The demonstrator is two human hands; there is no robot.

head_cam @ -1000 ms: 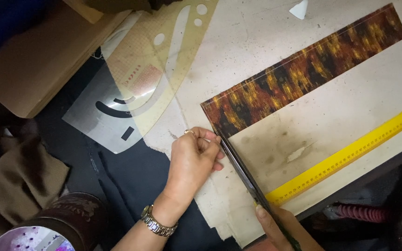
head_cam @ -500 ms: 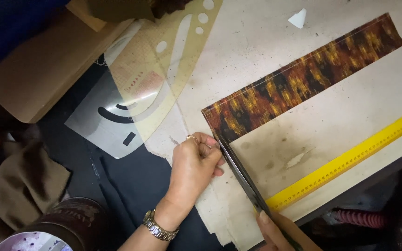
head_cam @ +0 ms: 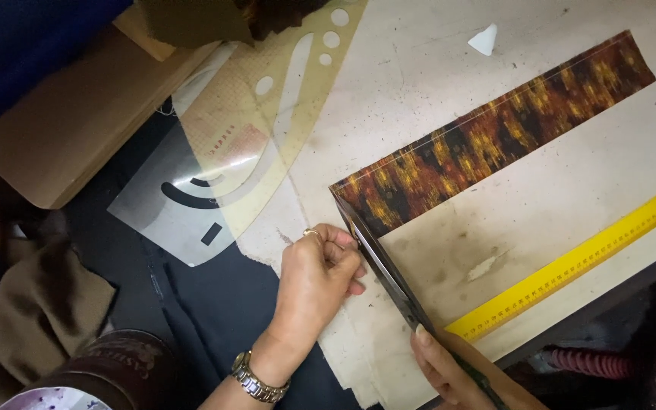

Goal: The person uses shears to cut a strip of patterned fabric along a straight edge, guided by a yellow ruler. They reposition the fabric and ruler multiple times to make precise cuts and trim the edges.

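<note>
A person is working at a stained, cream-coloured table (head_cam: 434, 91), seen from above. Their right hand (head_cam: 449, 368), at the bottom edge, is wrapped around the handles of long dark scissors (head_cam: 389, 277). The blades are running up and left to the near short end of a fabric strip (head_cam: 495, 140).

Over the last second the blades have been creeping up along that short end, and the view has shifted a little. The strip has stayed put. This suggests a cut across the strip's end is under way, not finished.

The left hand (head_cam: 316, 277) is curled into a loose fist just left of the blades, its fingertips pressing the surface at the strip's corner. It is wearing a ring and a metal wristwatch (head_cam: 256, 377).

The strip is long, narrow and flat, patterned in mottled orange, yellow and dark brown. It is lying diagonally toward the upper right. A bright yellow ruler (head_cam: 571, 266) is lying parallel below it, well apart. At upper left, a translucent curved template (head_cam: 282, 99) with round holes is overlapping a grey plastic one (head_cam: 168, 205). Brown card (head_cam: 62, 129) and dark cloth are lying beyond the table's edge.
</note>
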